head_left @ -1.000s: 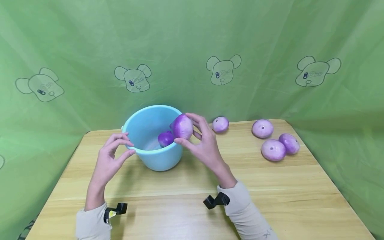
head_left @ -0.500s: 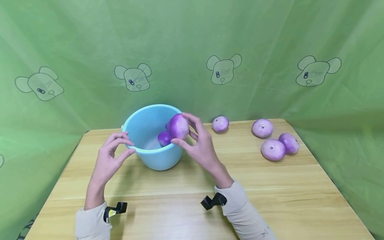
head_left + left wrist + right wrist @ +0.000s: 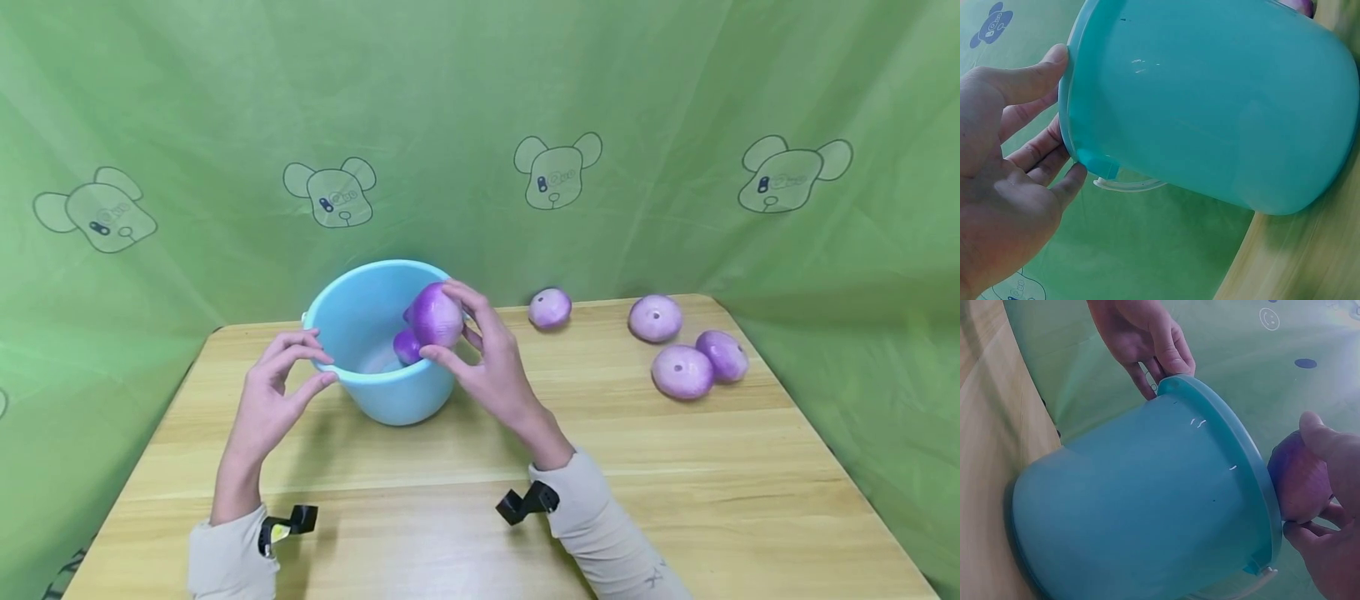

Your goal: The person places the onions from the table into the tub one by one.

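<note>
A light blue bucket (image 3: 397, 402) stands upright on the table. My left hand (image 3: 272, 404) pinches its rim at the near left, thumb outside and fingertips at the edge, as the left wrist view (image 3: 1019, 156) also shows. With thumb and fingers spread around it, my right hand (image 3: 495, 367) holds a purple-and-white onion (image 3: 438, 317) over the bucket's right rim. In the right wrist view this held onion (image 3: 1300, 481) is right at the rim. Another purple onion (image 3: 406, 347) lies inside the bucket, partly hidden behind the held one.
On the wooden table (image 3: 420, 517), one onion (image 3: 551, 309) lies near the back edge, right of the bucket. Farther right are three more, including a back onion (image 3: 656, 318) and a front onion (image 3: 682, 372). A green curtain (image 3: 450, 108) with printed bear heads surrounds the table.
My right hand has moved a little left with the onion, bringing it farther over the bucket's opening. The left hand has stayed on the rim.
</note>
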`<action>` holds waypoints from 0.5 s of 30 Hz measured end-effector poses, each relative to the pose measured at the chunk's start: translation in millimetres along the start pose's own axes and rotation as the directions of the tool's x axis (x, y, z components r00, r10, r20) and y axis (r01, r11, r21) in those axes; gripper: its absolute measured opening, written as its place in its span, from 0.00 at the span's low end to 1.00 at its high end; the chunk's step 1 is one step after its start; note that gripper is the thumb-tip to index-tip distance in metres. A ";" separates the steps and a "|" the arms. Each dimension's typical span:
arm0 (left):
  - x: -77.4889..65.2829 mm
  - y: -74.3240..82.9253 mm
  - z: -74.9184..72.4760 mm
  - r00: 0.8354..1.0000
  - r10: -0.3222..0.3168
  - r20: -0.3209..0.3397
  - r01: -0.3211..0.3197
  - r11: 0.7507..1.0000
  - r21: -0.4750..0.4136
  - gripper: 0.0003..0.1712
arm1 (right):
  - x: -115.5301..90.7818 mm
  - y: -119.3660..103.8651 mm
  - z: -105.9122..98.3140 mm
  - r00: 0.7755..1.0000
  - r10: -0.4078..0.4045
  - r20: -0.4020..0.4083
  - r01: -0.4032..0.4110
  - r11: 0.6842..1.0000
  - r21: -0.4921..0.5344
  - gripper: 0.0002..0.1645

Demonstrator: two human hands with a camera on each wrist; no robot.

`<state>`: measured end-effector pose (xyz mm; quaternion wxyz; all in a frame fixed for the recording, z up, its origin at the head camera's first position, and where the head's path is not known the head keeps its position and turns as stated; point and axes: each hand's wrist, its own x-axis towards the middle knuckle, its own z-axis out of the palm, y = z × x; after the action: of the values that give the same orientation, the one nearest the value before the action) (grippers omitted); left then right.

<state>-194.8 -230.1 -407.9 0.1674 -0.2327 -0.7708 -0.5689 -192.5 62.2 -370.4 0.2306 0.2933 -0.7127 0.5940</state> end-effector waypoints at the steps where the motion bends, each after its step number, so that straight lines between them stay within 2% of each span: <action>1: 0.1 -0.2 0.1 1.000 0.000 0.000 0.000 1.000 -0.001 0.10 | -0.4 3.3 0.4 1.000 -0.001 -0.001 0.001 1.000 -0.001 0.45; 7: 0.9 -0.9 1.2 1.000 -0.002 -0.005 0.002 1.000 -0.004 0.10 | -2.4 24.4 2.6 1.000 -0.024 -0.001 0.024 1.000 -0.021 0.46; 15: 0.9 -2.4 2.3 1.000 0.010 -0.011 -0.010 1.000 -0.006 0.10 | -2.6 30.9 4.3 0.998 -0.070 0.004 0.070 0.997 -0.040 0.45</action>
<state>-196.9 -228.4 -410.0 0.1740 -0.2340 -0.7670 -0.5716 -211.9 62.2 -395.0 0.2560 0.3143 -0.7140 0.5708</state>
